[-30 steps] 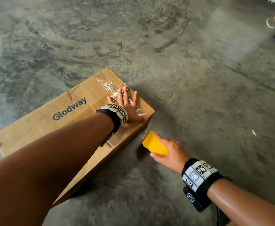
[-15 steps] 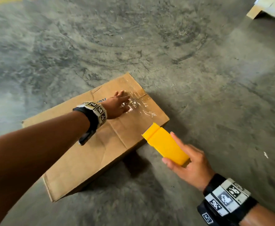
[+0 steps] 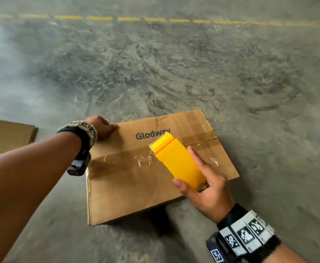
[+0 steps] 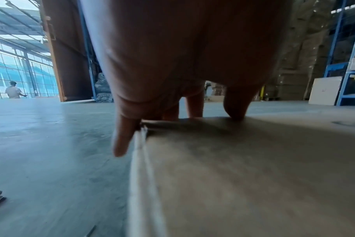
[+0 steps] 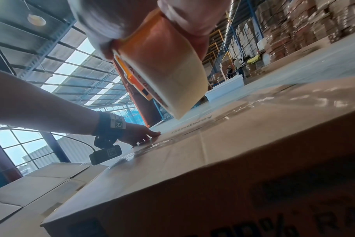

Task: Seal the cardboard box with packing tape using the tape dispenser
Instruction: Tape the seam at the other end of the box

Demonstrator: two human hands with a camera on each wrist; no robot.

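Note:
A brown cardboard box (image 3: 129, 186) printed "Glodway" lies on the concrete floor, with clear tape (image 3: 121, 160) running across its top seam. My left hand (image 3: 100, 126) grips the box's far left corner, fingers curled over the edge (image 4: 130, 128). My right hand (image 3: 202, 186) holds a yellow tape dispenser (image 3: 176, 160) just above the box top, its front end over the taped seam. In the right wrist view the tape roll (image 5: 172, 77) hangs a little above the box (image 5: 213, 160), apart from it.
Another flat cardboard piece (image 3: 5, 135) lies at the left. A dashed yellow line (image 3: 155, 19) crosses the floor far ahead. Blue shelving (image 4: 351, 64) and stacked cartons (image 5: 304, 24) stand in the background, and a person (image 4: 13, 91) stands far off.
The box has turned so its long side faces me. My left hand went from the taped top to the far left corner. My right hand brought the dispenser over the box top.

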